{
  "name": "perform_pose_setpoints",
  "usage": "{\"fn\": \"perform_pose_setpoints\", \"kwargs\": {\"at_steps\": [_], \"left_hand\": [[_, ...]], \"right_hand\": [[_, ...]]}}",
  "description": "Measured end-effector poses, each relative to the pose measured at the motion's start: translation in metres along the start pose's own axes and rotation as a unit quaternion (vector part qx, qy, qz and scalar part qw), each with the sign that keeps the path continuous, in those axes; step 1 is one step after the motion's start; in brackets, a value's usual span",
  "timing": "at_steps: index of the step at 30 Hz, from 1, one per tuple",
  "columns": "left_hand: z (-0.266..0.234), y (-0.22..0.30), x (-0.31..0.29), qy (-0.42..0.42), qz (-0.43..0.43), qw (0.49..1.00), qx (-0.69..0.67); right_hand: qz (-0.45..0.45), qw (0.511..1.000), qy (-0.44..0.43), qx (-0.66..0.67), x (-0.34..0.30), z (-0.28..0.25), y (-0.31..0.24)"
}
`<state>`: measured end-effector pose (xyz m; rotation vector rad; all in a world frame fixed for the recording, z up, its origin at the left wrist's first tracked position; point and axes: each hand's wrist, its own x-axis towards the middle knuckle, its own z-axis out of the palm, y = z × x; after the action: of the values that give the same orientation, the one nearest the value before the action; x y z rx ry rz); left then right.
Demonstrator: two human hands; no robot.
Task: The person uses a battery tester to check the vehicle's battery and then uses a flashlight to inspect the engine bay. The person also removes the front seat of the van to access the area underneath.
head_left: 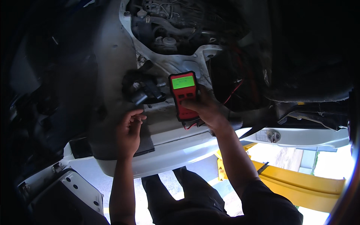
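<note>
A: Right hand, quick?
B: Right hand (pixel 210 110) is gripping the handheld tester (pixel 183 92), closed round its right side. Thumb lies across the front, over the buttons.
A: Tester looks?
B: Red face, black edging, lit green screen at the top. Nearly upright, slight tilt. It's mid-view, in front of the vehicle's metalwork, below the engine bay opening (pixel 168 28).
A: Wires?
B: Short red lead (pixel 188 127) at its bottom end. Another red cable (pixel 235 91) runs off beyond the right hand; can't tell if they join.
A: Left hand?
B: Left hand (pixel 130 131) is empty, fingers loosely curled, small gap to the thumb. It's well apart from the tester, just below a dark fitting (pixel 144 92) with a shiny cylindrical end. Too dim there to say what that fitting is, maybe a bracket or connector.
A: Engine bay?
B: Grey hose (pixel 170 27) bends across it, round cap (pixel 169 41) beneath.
A: Lower part?
B: White body panel (pixel 180 152) curves across below both hands. Dark trousers (pixel 187 195) under that, and a yellow beam (pixel 300 182) at lower right, beyond the right forearm.
</note>
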<state>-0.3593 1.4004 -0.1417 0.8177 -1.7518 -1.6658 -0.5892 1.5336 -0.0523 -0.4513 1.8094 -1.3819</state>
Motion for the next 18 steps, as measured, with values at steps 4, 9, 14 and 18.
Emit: {"fn": "perform_pose_setpoints", "kwargs": {"at_steps": [4,9,14,18], "left_hand": [[-0.001,0.003,0.005,-0.017,-0.029,0.999,-0.02],[-0.01,0.006,0.012,0.009,0.005,1.0,-0.009],[-0.001,0.033,0.055,0.02,0.135,0.91,0.391],[0.001,0.02,0.079,-0.052,0.112,0.857,0.501]], "right_hand": [[0.013,0.998,0.023,-0.052,0.021,-0.005,0.012],[0.029,0.999,0.045,0.003,0.036,-0.009,0.033],[0.063,0.986,0.08,-0.132,0.042,-0.004,0.041],[0.026,0.952,-0.003,-0.304,0.045,-0.012,0.032]]}}
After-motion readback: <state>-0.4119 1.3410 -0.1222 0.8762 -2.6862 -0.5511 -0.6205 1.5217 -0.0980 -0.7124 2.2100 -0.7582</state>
